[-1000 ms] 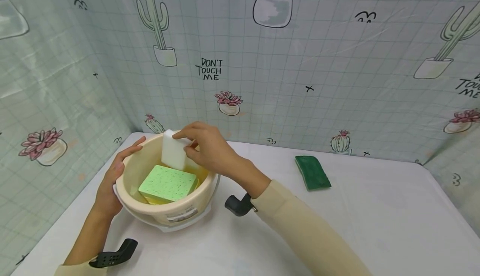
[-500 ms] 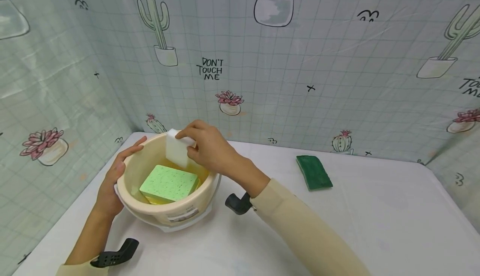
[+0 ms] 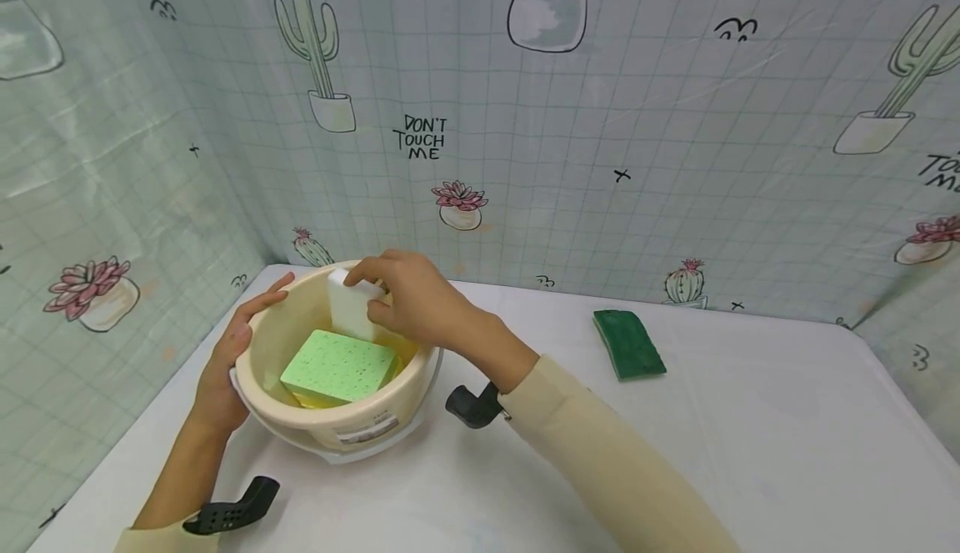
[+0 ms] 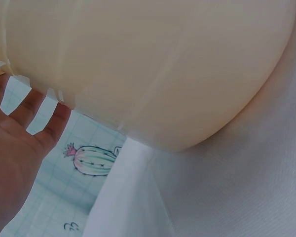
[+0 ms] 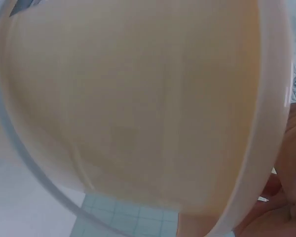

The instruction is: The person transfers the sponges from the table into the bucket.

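A cream bucket [image 3: 258,369] stands on the white table; its side fills much of both wrist views. Against its left side rests my left hand [image 3: 217,378], fingers stretched out along the wall just below the rim; the left wrist view shows these fingers [image 4: 52,128] spread and touching the bucket. My right hand [image 3: 416,299] reaches over the far right rim and pinches the top of a white sponge [image 3: 351,309], which stands upright inside. A light green speckled sponge [image 3: 341,367] lies in front of it, with something yellow beneath. The white sponge's lower end is hidden.
A dark green scouring pad [image 3: 628,344] lies on the table [image 3: 750,436] to the right of the bucket. The bucket's white handle [image 3: 352,457] hangs around its near side. Behind and to the left rises a cactus-print curtain [image 3: 525,161].
The white sponge shifted slightly right and up, then came back down and a little left with my right hand. My left hand and the bucket have stayed nearly in place.
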`<state>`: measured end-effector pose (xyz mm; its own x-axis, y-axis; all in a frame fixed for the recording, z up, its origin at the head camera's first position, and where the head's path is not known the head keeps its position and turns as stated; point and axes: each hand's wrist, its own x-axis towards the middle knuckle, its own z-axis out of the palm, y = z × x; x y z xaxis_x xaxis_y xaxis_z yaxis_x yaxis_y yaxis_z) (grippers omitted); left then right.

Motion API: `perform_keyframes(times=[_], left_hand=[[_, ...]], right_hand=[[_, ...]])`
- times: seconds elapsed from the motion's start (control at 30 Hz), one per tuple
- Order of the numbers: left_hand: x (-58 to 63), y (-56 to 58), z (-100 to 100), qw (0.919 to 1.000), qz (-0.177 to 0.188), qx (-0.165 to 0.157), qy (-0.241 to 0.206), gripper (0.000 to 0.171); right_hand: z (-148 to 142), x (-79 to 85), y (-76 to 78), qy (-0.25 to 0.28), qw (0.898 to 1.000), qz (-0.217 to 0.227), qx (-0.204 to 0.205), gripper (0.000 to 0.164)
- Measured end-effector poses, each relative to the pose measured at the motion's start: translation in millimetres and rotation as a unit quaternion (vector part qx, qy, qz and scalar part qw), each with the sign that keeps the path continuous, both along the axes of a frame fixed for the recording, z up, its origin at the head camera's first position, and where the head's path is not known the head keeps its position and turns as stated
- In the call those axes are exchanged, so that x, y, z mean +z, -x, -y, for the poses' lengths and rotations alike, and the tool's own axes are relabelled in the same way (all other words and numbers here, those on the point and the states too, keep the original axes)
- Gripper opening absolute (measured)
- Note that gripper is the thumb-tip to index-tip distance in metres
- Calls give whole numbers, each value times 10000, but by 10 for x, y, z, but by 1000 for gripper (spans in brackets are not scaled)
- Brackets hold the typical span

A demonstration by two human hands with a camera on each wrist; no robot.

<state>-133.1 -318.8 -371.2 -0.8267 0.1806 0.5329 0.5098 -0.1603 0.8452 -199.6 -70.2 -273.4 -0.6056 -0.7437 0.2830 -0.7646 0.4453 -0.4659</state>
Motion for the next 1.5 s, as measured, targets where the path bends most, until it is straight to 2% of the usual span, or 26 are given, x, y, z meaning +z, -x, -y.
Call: perform_keyframes(times=[0.2,0.47,0.57,0.87,1.07,1.13,1.37,1.5], left_hand=[[23,5,-8,10000,-27,24,-37,46],[22,-10,-9,10000,35,45,-47,46],[27,-15,-16,10000,39,90,-20,46],[13,-12,-4,9999,-75,141,37,47],[8,-15,0,9998,-94,130,96,46],[8,-18,-1,9998,-121,130,123,46],[15,-21,-4,9997,-175,119,140,46],[23,-24,-7,9997,-170,120,143,46]], right_hand=[[-11,-10,23,-277,9996,45,-54,37],[1,-38,61,330,9992,-53,-220,33],[14,-50,60,365,9990,56,-242,31],[11,7,-1,-385,9982,-76,-449,33],[20,30,-40,-945,9947,-26,-397,56],[21,36,-44,-1029,9941,-33,-346,58],[10,5,-20,-844,9952,-230,-433,34],[-4,-12,-6,-682,9957,-386,-487,25]])
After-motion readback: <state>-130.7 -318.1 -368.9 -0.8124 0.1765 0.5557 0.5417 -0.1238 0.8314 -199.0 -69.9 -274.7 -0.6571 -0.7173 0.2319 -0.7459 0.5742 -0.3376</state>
